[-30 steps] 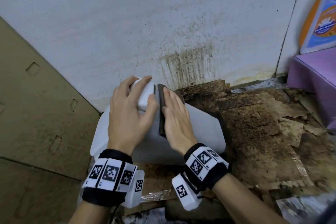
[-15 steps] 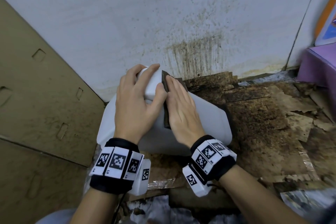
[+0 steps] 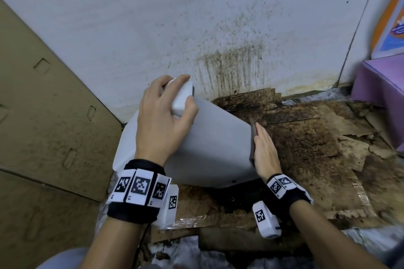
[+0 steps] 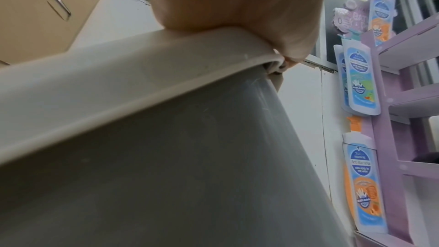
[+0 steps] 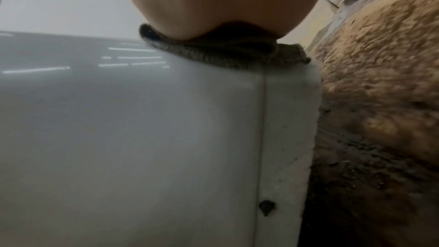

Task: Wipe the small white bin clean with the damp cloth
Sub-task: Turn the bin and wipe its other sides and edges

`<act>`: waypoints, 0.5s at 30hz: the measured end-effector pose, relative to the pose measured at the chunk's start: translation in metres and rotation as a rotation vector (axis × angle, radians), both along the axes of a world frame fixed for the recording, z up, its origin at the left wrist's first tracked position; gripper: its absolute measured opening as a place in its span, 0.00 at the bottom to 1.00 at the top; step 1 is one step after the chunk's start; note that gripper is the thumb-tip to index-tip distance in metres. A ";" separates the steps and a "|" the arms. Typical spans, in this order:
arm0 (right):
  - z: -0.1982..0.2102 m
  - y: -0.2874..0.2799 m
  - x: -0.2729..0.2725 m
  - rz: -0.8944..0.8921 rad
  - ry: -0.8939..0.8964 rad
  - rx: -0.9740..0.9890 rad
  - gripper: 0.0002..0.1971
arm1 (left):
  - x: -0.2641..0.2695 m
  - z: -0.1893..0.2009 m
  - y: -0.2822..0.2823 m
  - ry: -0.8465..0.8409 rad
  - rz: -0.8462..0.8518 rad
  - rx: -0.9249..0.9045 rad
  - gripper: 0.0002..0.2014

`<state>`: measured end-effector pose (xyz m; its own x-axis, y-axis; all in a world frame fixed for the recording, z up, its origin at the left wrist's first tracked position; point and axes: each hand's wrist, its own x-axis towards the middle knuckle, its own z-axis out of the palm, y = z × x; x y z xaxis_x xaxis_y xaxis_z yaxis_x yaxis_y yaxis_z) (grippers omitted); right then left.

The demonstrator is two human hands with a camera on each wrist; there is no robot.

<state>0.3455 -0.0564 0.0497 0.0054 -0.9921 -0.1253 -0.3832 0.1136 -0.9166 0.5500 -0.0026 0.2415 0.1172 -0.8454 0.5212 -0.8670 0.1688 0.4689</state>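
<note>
- The floor (image 3: 306, 148) is covered with flattened brown cardboard sheets (image 3: 341, 124), badly stained, torn and dark with damp near the wall.
- The small white bin (image 3: 214, 146) stands tipped on this cardboard, its lower edge on a dark wet patch (image 3: 236, 201).
- A strip of clear tape (image 3: 192, 223) shines along one cardboard edge in front of the bin.
- A purple display stand (image 3: 380, 85) sits on the floor at the right.
- A large cardboard box (image 3: 43, 116) stands at the left.

Bare forearms, black wristband (image 3: 135, 207) on each wrist, white tiles printed with black square codes, thin black cable beneath the left wristband
</note>
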 end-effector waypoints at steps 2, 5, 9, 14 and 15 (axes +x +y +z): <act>0.003 0.002 0.005 -0.029 0.012 -0.010 0.26 | 0.001 -0.001 0.000 -0.010 0.017 -0.015 0.23; 0.012 0.006 0.013 -0.045 0.051 -0.028 0.33 | 0.003 -0.003 0.003 -0.028 0.042 -0.033 0.22; 0.037 0.010 0.034 0.006 0.056 -0.100 0.36 | 0.001 -0.003 0.003 -0.045 0.044 -0.036 0.22; 0.088 0.025 0.077 0.110 -0.028 -0.278 0.34 | -0.005 -0.003 0.002 -0.037 0.026 -0.039 0.24; 0.096 0.028 0.086 0.140 -0.034 -0.312 0.33 | -0.005 -0.003 0.002 -0.037 0.024 -0.038 0.24</act>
